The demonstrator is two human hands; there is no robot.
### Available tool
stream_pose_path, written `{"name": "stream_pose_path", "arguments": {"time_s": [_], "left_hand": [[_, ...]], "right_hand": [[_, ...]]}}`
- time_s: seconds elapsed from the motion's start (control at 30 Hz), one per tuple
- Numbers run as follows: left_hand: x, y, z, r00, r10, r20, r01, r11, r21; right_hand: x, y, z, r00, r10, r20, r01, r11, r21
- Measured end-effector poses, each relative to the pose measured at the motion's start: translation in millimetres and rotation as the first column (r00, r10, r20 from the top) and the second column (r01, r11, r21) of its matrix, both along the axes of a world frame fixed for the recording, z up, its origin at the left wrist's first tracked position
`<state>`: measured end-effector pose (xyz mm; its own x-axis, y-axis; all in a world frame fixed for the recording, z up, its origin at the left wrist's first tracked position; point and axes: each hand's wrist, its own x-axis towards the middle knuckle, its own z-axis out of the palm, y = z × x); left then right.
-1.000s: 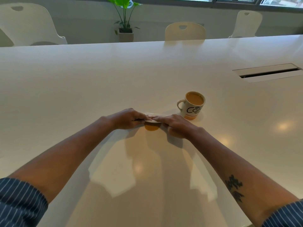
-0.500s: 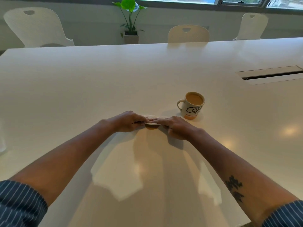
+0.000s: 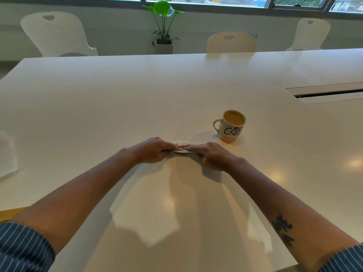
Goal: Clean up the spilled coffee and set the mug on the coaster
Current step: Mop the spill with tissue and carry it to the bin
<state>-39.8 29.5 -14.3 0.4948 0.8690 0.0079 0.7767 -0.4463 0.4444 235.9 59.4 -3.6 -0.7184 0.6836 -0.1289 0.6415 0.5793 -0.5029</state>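
Observation:
A white mug with black lettering and an orange base stands upright on the white table, full of milky coffee, its handle to the left. Left of the mug and nearer to me, both hands press a small folded white napkin flat on the table. My left hand curls over its left end and my right hand lies on its right end, fingertips meeting in the middle. Most of the napkin is hidden under the fingers. No brown spill shows around it. A faint smear lies between napkin and mug.
A white flat thing lies at the table's left edge, partly cut off. A cable slot is set into the table at the right. White chairs and a potted plant stand beyond the far edge.
One second ago a brown coffee patch showed just below the napkin; it is now out of sight under the napkin and hands. The hands stay together on it. The mug has not moved.

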Motion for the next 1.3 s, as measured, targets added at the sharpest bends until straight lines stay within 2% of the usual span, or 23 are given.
{"name": "stream_pose_path", "arguments": {"time_s": [0.3,0.7,1.3], "left_hand": [[4,-15,2,1.000,0.005,-0.016,-0.004,0.999,0.041],[8,-34,2,1.000,-0.010,-0.016,0.010,1.000,0.006],[13,-54,2,0.997,-0.044,-0.063,0.045,0.999,0.004]], "right_hand": [[4,-11,3,0.999,0.040,-0.013,-0.040,0.999,0.010],[11,-23,5,0.989,0.144,0.042,-0.146,0.989,0.032],[15,-32,5,0.953,0.237,0.190,-0.257,0.963,0.086]]}}
